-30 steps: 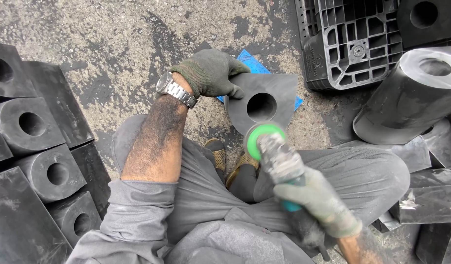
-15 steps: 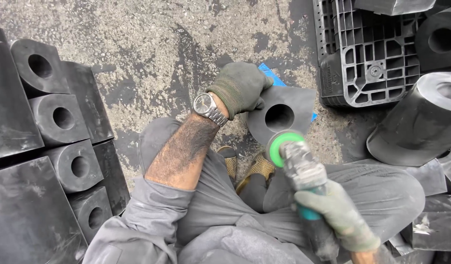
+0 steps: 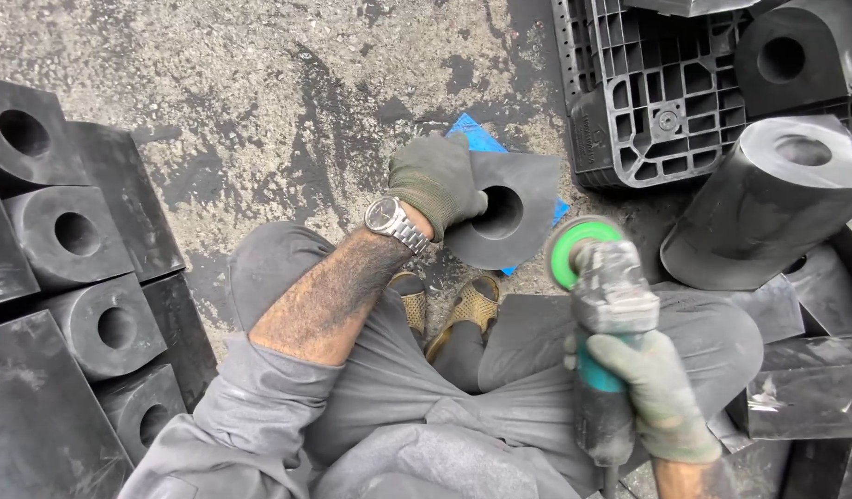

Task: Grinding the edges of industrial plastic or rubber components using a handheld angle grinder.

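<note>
While our gloved left hand (image 3: 437, 181) grips the black rubber block (image 3: 511, 220) by its centre hole on the concrete floor (image 3: 259, 111), our right hand (image 3: 655, 393) clenches the angle grinder (image 3: 603, 305) just beside it.

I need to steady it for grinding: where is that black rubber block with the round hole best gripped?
Probably at the black rubber block's left edge, coming from the left as the left hand does: fingers hook into the hole while the angle grinder sits to its right.
</note>
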